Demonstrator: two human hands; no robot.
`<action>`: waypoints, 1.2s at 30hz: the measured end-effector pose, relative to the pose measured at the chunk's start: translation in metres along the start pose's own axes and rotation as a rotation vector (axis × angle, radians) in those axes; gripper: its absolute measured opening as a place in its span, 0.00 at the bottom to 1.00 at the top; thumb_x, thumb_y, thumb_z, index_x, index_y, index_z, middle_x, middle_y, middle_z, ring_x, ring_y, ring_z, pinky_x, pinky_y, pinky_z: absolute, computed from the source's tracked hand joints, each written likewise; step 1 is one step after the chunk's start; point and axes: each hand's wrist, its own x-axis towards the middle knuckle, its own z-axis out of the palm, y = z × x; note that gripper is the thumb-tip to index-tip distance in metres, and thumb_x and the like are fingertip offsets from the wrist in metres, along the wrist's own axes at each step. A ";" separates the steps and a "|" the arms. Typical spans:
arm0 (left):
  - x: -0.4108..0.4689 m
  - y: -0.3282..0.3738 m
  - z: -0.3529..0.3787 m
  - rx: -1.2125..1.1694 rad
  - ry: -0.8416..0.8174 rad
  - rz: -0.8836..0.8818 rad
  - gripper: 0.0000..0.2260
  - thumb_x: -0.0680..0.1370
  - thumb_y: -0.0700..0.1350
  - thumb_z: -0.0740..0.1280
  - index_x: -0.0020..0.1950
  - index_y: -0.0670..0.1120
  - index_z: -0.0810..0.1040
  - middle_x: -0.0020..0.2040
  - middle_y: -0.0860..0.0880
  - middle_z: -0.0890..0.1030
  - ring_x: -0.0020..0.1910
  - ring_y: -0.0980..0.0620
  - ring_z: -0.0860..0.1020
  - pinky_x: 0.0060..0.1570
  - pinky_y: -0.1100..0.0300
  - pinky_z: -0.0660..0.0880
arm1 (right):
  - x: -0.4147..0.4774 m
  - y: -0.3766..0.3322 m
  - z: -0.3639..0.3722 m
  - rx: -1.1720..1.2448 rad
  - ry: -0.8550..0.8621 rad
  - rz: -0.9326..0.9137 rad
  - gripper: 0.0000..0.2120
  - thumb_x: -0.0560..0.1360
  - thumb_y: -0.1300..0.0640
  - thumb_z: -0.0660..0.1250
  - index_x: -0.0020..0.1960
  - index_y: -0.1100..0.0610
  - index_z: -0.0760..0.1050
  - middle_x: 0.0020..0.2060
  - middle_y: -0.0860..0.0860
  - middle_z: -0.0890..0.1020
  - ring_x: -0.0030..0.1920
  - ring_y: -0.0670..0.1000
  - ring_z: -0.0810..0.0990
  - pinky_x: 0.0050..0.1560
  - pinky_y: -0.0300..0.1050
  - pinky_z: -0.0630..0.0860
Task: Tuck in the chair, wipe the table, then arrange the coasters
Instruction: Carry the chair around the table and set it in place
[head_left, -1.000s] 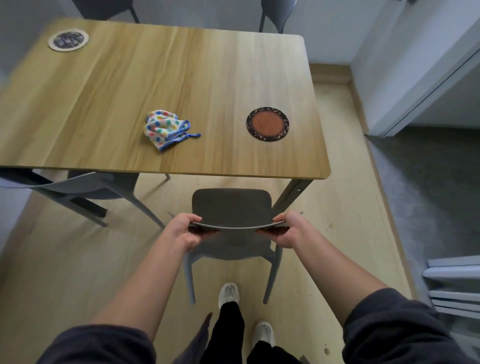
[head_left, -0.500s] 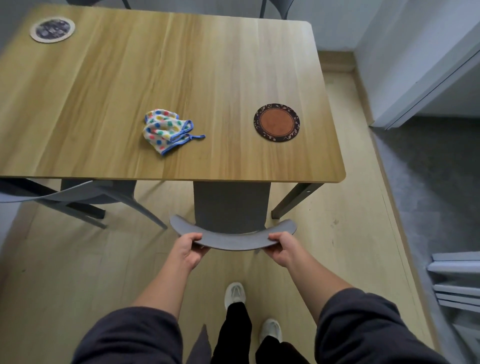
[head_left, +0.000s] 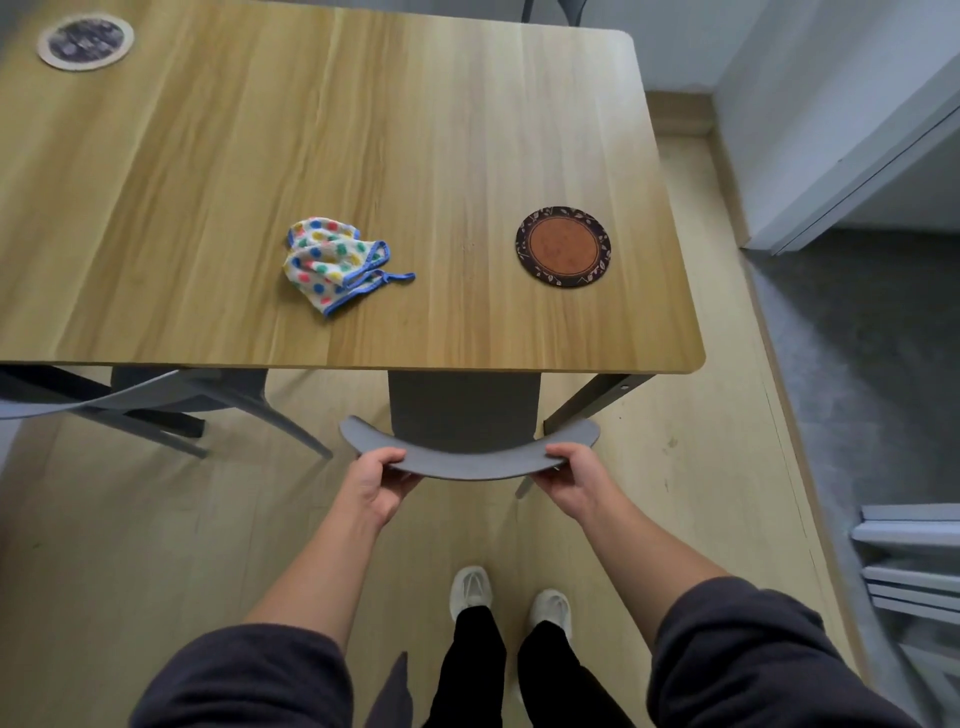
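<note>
Table: wooden, filling the upper field. Chair: grey, its seat partly under the table's near edge, beside the right leg; the curved backrest stands clear of the edge, directly before you. Second chair: at left, partly under the same edge. Your left hand grasps the backrest's left part and your right hand its right part, fingers curled round the rim. Cloth: dotted, blue-trimmed, crumpled near the table's front. Brown coaster: right of the cloth, apart from it. Pale coaster: far left corner.
</note>
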 end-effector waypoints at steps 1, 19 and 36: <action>0.004 0.004 0.003 0.000 -0.010 0.006 0.09 0.76 0.28 0.55 0.46 0.40 0.69 0.44 0.41 0.75 0.43 0.45 0.75 0.30 0.54 0.81 | 0.003 -0.004 0.004 0.006 -0.008 -0.012 0.12 0.77 0.73 0.57 0.59 0.65 0.67 0.43 0.59 0.75 0.42 0.57 0.77 0.37 0.50 0.77; 0.051 0.041 0.046 0.087 0.010 0.060 0.08 0.75 0.27 0.58 0.48 0.39 0.68 0.50 0.38 0.74 0.50 0.40 0.76 0.55 0.43 0.75 | 0.060 -0.039 0.043 -0.012 0.022 -0.041 0.23 0.76 0.73 0.59 0.70 0.66 0.64 0.49 0.61 0.76 0.46 0.58 0.79 0.27 0.46 0.79; 0.040 0.046 0.058 0.192 0.115 -0.023 0.04 0.79 0.32 0.58 0.52 0.37 0.68 0.51 0.37 0.74 0.55 0.39 0.75 0.46 0.47 0.75 | 0.046 -0.058 0.046 -0.301 0.016 0.006 0.10 0.79 0.71 0.60 0.60 0.68 0.69 0.52 0.63 0.78 0.44 0.58 0.80 0.29 0.49 0.78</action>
